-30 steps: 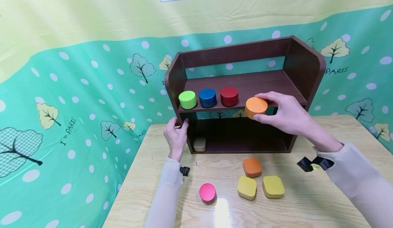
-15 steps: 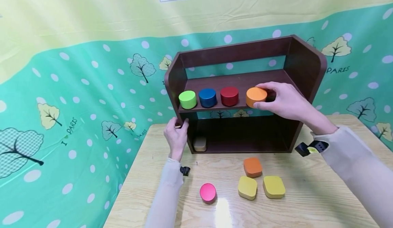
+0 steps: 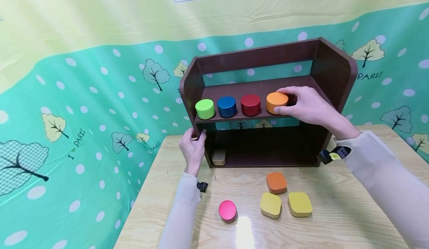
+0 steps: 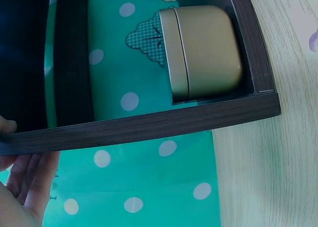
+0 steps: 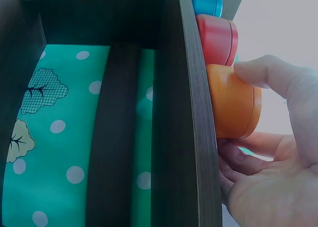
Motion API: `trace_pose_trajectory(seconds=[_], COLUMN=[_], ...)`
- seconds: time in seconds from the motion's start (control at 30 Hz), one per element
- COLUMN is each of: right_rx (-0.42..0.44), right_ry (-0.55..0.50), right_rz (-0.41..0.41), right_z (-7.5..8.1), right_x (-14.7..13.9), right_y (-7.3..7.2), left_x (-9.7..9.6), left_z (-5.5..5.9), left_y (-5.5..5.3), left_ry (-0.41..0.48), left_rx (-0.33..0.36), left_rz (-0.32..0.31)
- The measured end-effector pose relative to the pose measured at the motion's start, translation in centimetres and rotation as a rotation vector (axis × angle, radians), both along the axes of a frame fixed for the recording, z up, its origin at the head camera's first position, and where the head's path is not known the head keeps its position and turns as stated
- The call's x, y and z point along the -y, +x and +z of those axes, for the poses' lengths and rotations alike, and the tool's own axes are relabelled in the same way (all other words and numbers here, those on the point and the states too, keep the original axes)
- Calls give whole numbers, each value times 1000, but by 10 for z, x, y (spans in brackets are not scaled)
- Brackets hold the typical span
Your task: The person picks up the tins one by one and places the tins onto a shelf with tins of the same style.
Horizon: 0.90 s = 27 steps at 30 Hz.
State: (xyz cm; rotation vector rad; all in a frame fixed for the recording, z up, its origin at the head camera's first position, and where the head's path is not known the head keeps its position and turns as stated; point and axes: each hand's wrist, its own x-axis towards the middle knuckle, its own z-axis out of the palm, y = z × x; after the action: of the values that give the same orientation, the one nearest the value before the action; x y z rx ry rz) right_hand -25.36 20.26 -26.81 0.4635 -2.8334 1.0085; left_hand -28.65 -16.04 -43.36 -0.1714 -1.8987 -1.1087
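Orange tin point(image 3: 276, 104) shifted left, axis upright.

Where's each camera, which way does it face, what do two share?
Head: on the head, facing forward and down at shelf and table; left grip, right grip and sleeves show.
Left wrist: on that wrist, facing the shelf's lower left corner and beige tin; left grip partly shows.
Right wrist: on that wrist, facing the shelf's open front and round orange tin; right grip partly shows.
Head and right wrist share the round orange tin.
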Motion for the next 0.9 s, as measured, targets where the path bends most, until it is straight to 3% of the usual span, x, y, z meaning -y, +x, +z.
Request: trace_pose_trajectory(seconds=[0.9], right_rx=[9], right_ry=[-10], right_rz=[-11], right_z=[-1], right_x=[2], right_y=[-1], left_x=[0], left_z=[-1], left_y=[0], left_ry=[-5], left_rx=[-7], left_rz=[3])
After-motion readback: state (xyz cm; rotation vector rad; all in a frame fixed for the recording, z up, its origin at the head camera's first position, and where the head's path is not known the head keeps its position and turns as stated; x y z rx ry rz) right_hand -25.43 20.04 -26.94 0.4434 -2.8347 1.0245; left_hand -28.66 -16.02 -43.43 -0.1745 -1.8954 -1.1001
